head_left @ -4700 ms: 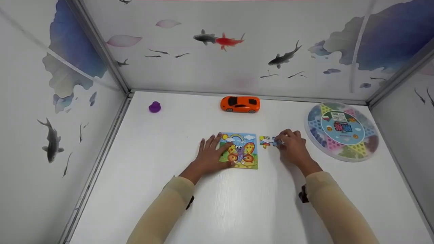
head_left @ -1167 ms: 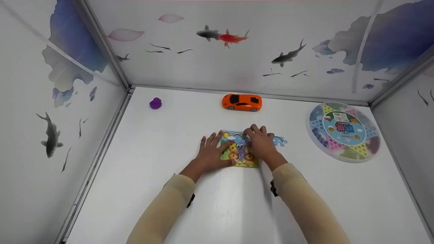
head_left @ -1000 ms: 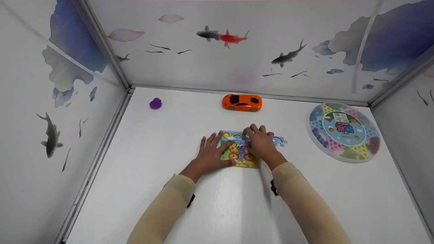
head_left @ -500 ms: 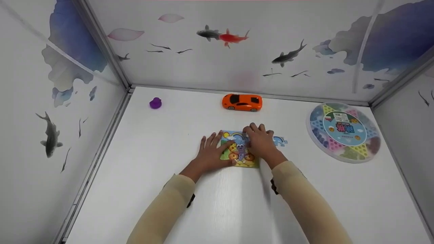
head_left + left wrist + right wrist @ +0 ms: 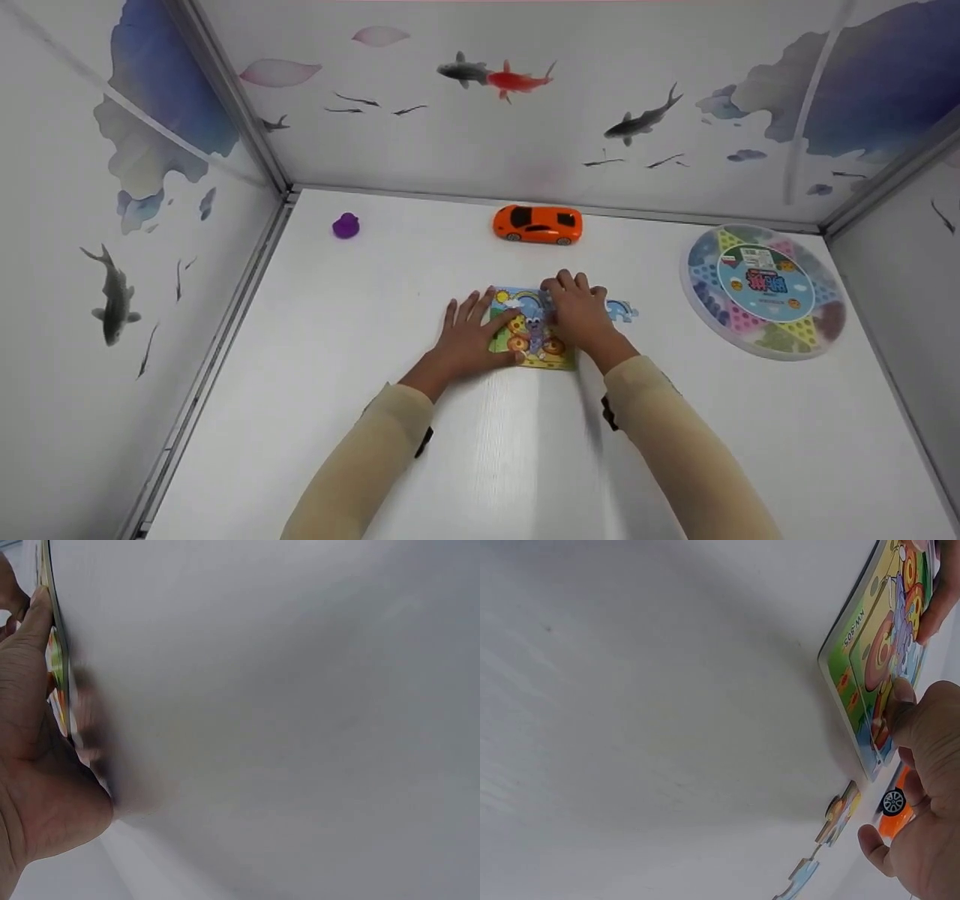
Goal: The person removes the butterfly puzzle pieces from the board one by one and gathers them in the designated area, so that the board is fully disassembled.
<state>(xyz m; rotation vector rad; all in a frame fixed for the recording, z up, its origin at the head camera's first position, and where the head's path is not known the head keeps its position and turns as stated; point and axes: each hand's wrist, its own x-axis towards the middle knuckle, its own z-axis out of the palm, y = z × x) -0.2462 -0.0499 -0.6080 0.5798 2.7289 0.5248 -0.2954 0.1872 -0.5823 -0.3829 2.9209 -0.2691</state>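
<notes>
A square butterfly jigsaw puzzle (image 5: 532, 358) lies on the white table between both hands. My left hand (image 5: 469, 341) rests on its left side with the fingers spread, thumb on the lower part of the picture. Over its upper right part, my right hand (image 5: 583, 315) pinches a small bluish puzzle piece (image 5: 547, 300) between thumb and index finger. The other fingers are bent, and they hide much of the piece. In the right wrist view the right thumb (image 5: 901, 709) touches the picture. Two loose puzzle pieces lie beside the board: a brown-and-yellow one (image 5: 838, 814) and a light blue one (image 5: 621, 310).
Behind the puzzle, an orange toy car (image 5: 538, 225) stands near the back wall. A purple toy duck (image 5: 346, 226) sits at the back left. On the right lies a round, clear-lidded game box (image 5: 765, 292). Walls printed with fish enclose the table.
Since the oldest frame my right hand has moved left from the loose pieces onto the puzzle's upper right. Over the last second both hands have stayed almost still.
</notes>
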